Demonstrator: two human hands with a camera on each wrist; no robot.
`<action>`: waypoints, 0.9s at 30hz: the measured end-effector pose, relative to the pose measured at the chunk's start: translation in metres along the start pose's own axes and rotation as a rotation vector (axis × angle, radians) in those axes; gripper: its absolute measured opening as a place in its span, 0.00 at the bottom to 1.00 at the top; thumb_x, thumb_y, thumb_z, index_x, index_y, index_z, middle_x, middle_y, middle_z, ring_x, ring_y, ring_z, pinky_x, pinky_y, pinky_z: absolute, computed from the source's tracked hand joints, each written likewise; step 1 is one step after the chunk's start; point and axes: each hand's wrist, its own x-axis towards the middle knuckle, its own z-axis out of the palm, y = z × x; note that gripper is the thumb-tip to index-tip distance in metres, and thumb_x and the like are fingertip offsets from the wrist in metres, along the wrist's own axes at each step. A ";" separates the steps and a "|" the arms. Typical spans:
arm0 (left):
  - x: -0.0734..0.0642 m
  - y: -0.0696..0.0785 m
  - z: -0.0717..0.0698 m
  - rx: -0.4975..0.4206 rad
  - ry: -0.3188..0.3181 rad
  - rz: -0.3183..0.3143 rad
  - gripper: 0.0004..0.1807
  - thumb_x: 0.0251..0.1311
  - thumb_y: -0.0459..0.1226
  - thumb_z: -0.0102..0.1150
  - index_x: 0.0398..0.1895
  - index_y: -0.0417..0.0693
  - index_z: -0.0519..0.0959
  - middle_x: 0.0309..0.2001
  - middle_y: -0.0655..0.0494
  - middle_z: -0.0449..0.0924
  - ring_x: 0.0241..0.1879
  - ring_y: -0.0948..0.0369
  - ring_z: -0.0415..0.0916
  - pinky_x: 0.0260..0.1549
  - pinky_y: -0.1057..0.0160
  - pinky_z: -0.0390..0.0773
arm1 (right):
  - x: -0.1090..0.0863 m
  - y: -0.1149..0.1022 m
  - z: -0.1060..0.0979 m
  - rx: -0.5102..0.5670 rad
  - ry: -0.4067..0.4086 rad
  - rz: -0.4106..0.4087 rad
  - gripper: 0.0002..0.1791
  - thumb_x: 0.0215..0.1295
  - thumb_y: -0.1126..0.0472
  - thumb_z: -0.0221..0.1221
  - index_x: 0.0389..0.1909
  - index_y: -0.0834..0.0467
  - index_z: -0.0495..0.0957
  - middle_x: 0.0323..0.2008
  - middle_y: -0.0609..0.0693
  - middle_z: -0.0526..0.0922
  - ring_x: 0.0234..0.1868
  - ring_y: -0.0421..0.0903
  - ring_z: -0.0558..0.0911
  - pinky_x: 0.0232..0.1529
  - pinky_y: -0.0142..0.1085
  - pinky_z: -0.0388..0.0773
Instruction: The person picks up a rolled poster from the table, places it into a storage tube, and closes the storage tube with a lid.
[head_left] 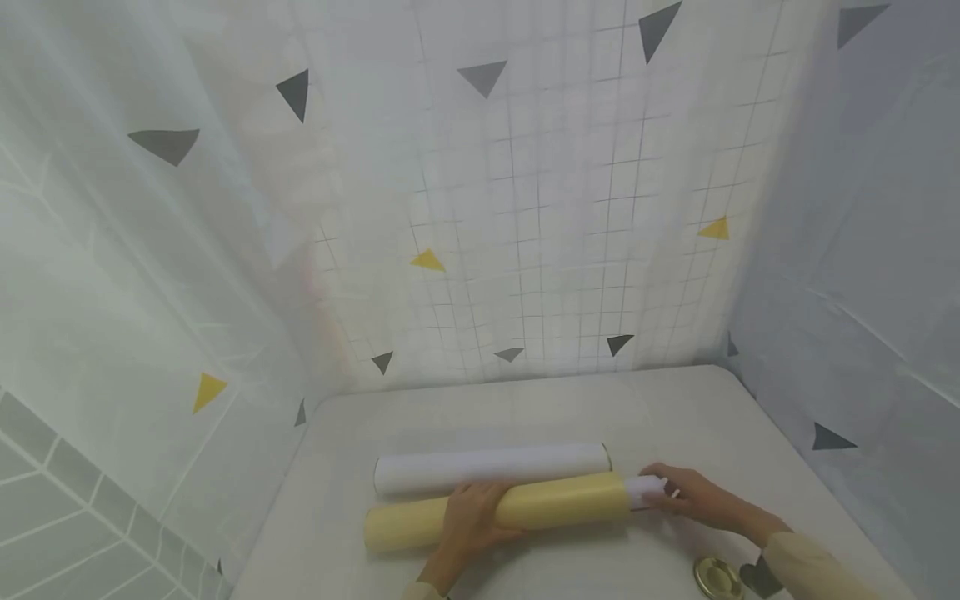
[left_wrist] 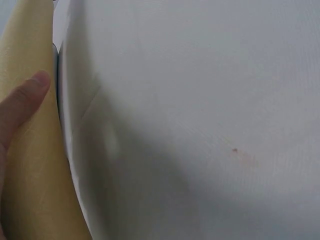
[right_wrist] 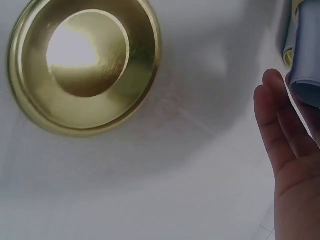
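A long yellow tube point(head_left: 562, 500) lies sideways on the white surface, and my left hand point(head_left: 472, 517) grips it around the middle. In the left wrist view, the left thumb point(left_wrist: 31, 92) lies along the yellow side. White rolled paper point(head_left: 641, 490) sticks out of the tube's right end. My right hand point(head_left: 693, 497) pinches the outer end of this roll between thumb and fingers. The right wrist view shows its fingers point(right_wrist: 270, 115) beside the roll's open end point(right_wrist: 306, 85); the thumb is not clear there. Just behind lies a white tube point(head_left: 487, 468), roughly parallel.
A round gold lid point(head_left: 717, 577) lies near the right forearm, with a small dark object point(head_left: 761, 577) beside it. The white table point(head_left: 600, 408) meets a pale backdrop with triangles point(head_left: 525, 208) at the back. Similar panels point(head_left: 870, 333) rise on both sides.
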 end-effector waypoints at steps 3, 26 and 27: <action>0.000 0.001 -0.001 -0.013 -0.012 -0.011 0.42 0.28 0.68 0.77 0.51 0.62 0.83 0.44 0.70 0.90 0.43 0.66 0.85 0.44 0.64 0.78 | 0.002 -0.004 0.000 -0.025 0.038 -0.039 0.19 0.74 0.52 0.58 0.58 0.60 0.76 0.42 0.48 0.86 0.35 0.28 0.78 0.31 0.28 0.75; 0.003 0.000 -0.004 0.008 -0.031 -0.028 0.43 0.28 0.70 0.76 0.51 0.63 0.83 0.44 0.70 0.89 0.43 0.68 0.85 0.42 0.65 0.77 | 0.009 -0.001 0.003 -0.081 0.122 0.036 0.21 0.72 0.48 0.60 0.58 0.55 0.75 0.37 0.42 0.84 0.31 0.28 0.74 0.30 0.27 0.71; 0.003 0.000 -0.004 0.005 -0.033 -0.029 0.43 0.29 0.70 0.76 0.52 0.63 0.82 0.44 0.70 0.89 0.43 0.68 0.85 0.42 0.65 0.77 | 0.009 -0.002 0.003 -0.079 0.122 0.036 0.21 0.72 0.48 0.61 0.57 0.55 0.75 0.38 0.43 0.85 0.32 0.28 0.75 0.30 0.28 0.72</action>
